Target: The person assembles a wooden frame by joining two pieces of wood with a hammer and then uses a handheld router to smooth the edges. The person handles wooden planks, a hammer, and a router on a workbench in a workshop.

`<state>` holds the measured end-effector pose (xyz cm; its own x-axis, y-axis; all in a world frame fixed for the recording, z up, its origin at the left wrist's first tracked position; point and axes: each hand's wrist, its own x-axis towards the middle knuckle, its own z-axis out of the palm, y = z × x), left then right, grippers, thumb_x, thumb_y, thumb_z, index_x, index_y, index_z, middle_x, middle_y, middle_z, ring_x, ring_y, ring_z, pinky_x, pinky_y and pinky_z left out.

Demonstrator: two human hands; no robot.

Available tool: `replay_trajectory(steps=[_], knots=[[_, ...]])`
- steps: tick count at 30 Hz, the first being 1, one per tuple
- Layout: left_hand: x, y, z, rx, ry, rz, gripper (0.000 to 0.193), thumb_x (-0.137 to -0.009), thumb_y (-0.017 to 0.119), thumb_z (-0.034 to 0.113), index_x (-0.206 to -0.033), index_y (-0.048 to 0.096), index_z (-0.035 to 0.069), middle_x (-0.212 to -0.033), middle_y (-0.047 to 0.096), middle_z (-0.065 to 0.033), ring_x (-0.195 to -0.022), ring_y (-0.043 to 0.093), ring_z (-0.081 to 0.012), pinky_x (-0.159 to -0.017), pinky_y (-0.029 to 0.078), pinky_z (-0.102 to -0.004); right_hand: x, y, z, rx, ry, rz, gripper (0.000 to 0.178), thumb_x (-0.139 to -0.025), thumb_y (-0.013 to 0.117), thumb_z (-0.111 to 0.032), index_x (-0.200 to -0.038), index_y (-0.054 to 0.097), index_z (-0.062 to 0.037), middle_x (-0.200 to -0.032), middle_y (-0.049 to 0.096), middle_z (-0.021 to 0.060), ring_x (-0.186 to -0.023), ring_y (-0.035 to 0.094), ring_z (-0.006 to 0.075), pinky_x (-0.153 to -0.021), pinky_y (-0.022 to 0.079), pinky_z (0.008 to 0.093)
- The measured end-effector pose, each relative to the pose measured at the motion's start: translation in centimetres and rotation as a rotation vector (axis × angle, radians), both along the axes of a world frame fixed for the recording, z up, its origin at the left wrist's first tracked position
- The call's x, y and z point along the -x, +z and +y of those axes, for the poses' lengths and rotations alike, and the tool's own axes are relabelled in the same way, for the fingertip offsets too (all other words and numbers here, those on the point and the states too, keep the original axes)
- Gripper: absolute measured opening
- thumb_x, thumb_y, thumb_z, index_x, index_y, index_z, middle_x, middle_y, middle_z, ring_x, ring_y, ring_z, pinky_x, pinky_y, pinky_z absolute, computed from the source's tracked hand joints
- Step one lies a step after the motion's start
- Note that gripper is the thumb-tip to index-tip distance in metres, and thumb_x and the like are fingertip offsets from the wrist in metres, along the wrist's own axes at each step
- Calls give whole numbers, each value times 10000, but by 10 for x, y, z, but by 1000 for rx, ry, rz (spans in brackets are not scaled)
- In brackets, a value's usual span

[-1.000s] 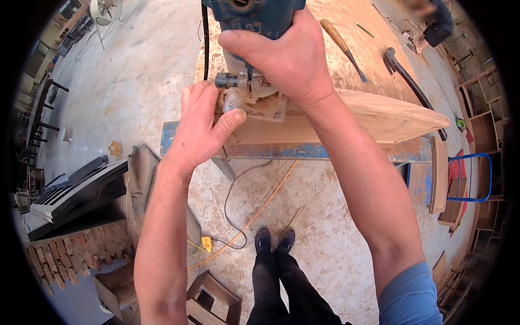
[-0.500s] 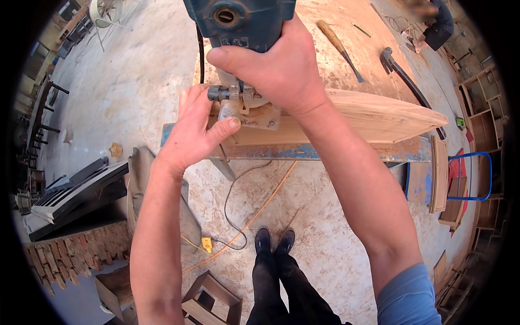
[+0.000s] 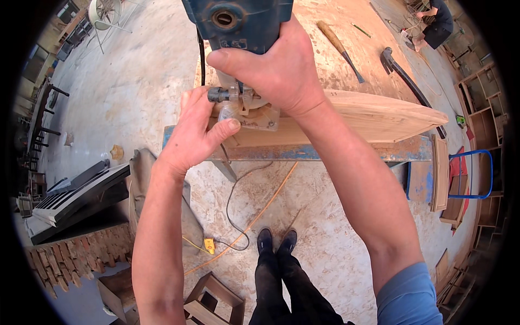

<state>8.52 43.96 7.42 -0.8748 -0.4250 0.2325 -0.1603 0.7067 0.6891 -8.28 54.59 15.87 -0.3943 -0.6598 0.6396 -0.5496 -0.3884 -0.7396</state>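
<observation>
My right hand (image 3: 281, 73) is wrapped round the blue body of a trim router (image 3: 246, 24), its thumb pressed across the near side. The router's clear plastic base (image 3: 265, 123) rests on the upper edge of a wooden board (image 3: 374, 114), near the board's left end. At that end my left hand (image 3: 187, 132) is closed on the board, with its thumb in front, beside the clear base. Its fingertips are partly hidden behind the board and router. The cutting bit is out of sight.
The workbench (image 3: 303, 154) bears a wood-handled chisel (image 3: 338, 46), a hammer (image 3: 403, 78) and a green pencil (image 3: 361, 30). Cords and a yellow connector (image 3: 209, 245) lie on the floor near my feet. A keyboard (image 3: 81, 197) lies at left. Another person (image 3: 437, 24) crouches at far right.
My hands and the router have barely moved; the router sits very slightly further left in view. The person at far right has shifted, with an arm now showing.
</observation>
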Motion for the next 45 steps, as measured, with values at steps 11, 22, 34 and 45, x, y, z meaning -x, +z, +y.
replay_trajectory(steps=[11, 22, 34, 45], knots=[[0, 2, -2, 27, 11, -72, 722, -897, 643, 611, -1258, 569, -10, -1221, 519, -180, -1158, 405, -356, -1060, 366, -449, 3, 0, -4, -44, -20, -29, 665, -696, 896, -264, -1225, 578, -17, -1056, 708, 127, -955, 681, 235, -856, 548, 374], [2, 2, 0, 48, 51, -68, 683, -908, 644, 591, -1244, 569, 1, -1153, 523, -167, -1118, 418, -356, -1027, 379, -452, 6, -3, -8, -56, -13, -48, 683, -697, 891, -279, -1237, 569, -12, -1072, 703, 132, -978, 676, 240, -875, 545, 370], [4, -1, 2, 95, 84, -47, 669, -921, 634, 578, -1270, 571, 10, -1165, 538, -165, -1115, 433, -357, -1026, 386, -444, 10, -6, -12, -24, -10, -50, 674, -697, 888, -264, -1240, 573, -17, -1087, 703, 130, -989, 674, 236, -884, 543, 370], [4, -2, 3, 96, 81, -88, 654, -909, 660, 562, -1232, 579, 0, -1163, 534, -173, -1120, 424, -362, -1028, 385, -444, 19, -17, -18, 51, 119, -133, 608, -714, 886, -235, -1196, 598, 0, -1065, 707, 110, -964, 668, 197, -856, 542, 345]])
